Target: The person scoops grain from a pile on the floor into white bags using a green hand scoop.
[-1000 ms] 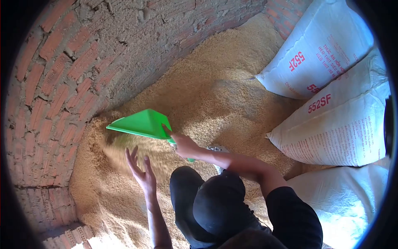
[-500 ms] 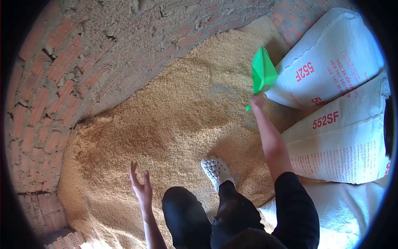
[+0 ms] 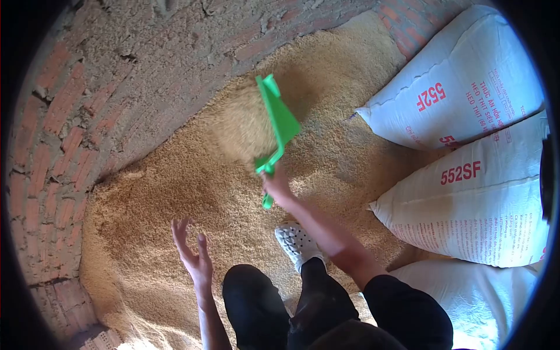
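Observation:
My right hand [image 3: 276, 185] grips the handle of a green plastic dustpan-like scoop [image 3: 282, 119]. The scoop is tipped on its side above the heap, its open face turned to the left. A blurred mass of tan grain husks [image 3: 242, 125] is coming off it on that side. Lower left, my left hand [image 3: 194, 256] hovers over the pile of husks [image 3: 181, 192] with its fingers spread, holding nothing.
Brick walls [image 3: 55, 175] border the husks on the left and at the back. Stuffed white sacks [image 3: 437, 87] with red print stand at the right, another white sack [image 3: 466, 297] below them. My foot in a white clog [image 3: 298, 244] rests on the husks.
My right hand has swung the scoop from beside the sacks leftward across the pile, and husks are now spilling from it. My left hand has shifted slightly left and up, still open.

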Available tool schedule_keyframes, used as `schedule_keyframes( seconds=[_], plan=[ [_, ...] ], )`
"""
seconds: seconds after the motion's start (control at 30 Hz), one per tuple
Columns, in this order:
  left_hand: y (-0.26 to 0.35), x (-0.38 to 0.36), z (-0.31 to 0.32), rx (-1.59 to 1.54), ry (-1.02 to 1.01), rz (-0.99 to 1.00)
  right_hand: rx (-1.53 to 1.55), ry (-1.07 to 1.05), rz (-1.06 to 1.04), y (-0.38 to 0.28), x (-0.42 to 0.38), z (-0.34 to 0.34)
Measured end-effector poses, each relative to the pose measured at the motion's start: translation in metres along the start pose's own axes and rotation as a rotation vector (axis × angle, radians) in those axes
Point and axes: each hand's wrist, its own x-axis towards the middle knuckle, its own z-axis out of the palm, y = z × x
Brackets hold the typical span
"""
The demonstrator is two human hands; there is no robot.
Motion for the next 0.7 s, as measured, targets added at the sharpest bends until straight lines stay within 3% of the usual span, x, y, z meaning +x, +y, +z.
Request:
schedule_keyframes(
  seconds=[0.1, 0.2, 0.27, 0.3, 0.37, 0.4, 0.43, 0.5, 0.6, 0.63, 0.7],
  plan=[
    [0.008, 0.003, 0.009, -0.005, 0.040, 0.052, -0.056, -0.206, 0.101, -0.008, -0.048, 0.009],
    [0.027, 0.011, 0.023, -0.015, 0.095, 0.132, -0.324, -0.466, 0.046, 0.031, -0.064, 0.029],
    [0.033, 0.017, 0.032, -0.001, 0.160, 0.236, -0.504, -0.422, -0.281, 0.018, -0.081, 0.035],
    [0.054, 0.020, 0.030, 0.070, 0.176, 0.265, -0.508, -0.418, -0.283, 0.023, -0.078, 0.034],
    [0.060, 0.027, 0.030, 0.081, 0.218, 0.295, -0.574, -0.372, -0.605, 0.035, -0.068, 0.032],
    [0.061, 0.029, 0.028, 0.097, 0.255, 0.321, -0.576, -0.373, -0.606, 0.014, -0.070, 0.021],
    [0.060, 0.032, 0.026, 0.126, 0.281, 0.350, -0.658, -0.476, -0.492, -0.028, -0.074, -0.003],
    [0.054, 0.034, 0.020, 0.116, 0.287, 0.324, -0.706, -0.462, -0.289, -0.057, -0.067, -0.042],
    [0.039, 0.036, 0.013, 0.130, 0.285, 0.302, -0.548, -0.207, -0.361, -0.075, -0.039, -0.114],
    [0.034, 0.037, 0.011, 0.145, 0.280, 0.302, -0.697, 0.023, -0.295, -0.071, -0.024, -0.141],
    [0.027, 0.035, 0.008, 0.162, 0.266, 0.232, -0.719, 0.376, -0.444, -0.034, 0.042, -0.210]
  ],
)
